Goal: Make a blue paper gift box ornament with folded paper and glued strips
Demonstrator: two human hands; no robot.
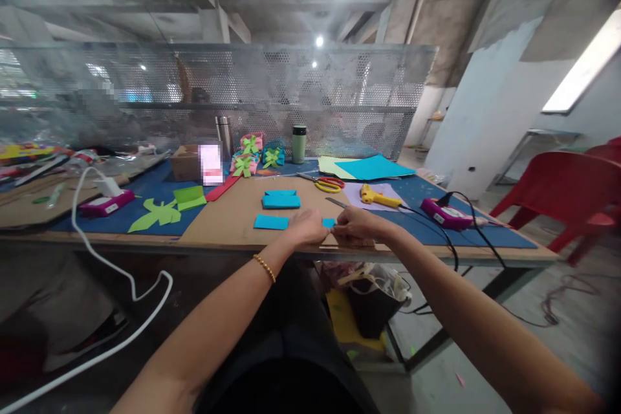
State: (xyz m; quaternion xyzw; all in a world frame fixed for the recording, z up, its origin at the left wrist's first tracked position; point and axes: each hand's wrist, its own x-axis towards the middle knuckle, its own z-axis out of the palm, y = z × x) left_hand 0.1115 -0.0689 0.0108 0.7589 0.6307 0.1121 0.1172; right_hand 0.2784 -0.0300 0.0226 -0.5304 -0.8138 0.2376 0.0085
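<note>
A blue paper strip (270, 222) lies along the near edge of the cardboard sheet (233, 213). My left hand (308, 226) lies across its middle with fingers curled down onto it. At the strip's right end my right hand (359, 224) is closed, its fingertips pinching near the left fingers; the exact grip is partly hidden. A thin grey blade-like tool (336, 202) shows just above my right hand, and I cannot tell whether it lies on the cardboard. Behind the strip rests a folded blue paper piece (281, 199).
Scissors (330, 184), a yellow glue gun (381, 196) and blue sheets (376, 168) lie at the right. Green paper leaves (158, 213) are at the left. A green tumbler (299, 144) and paper flowers (245, 165) stand behind. Cables (451, 246) hang over the table edge.
</note>
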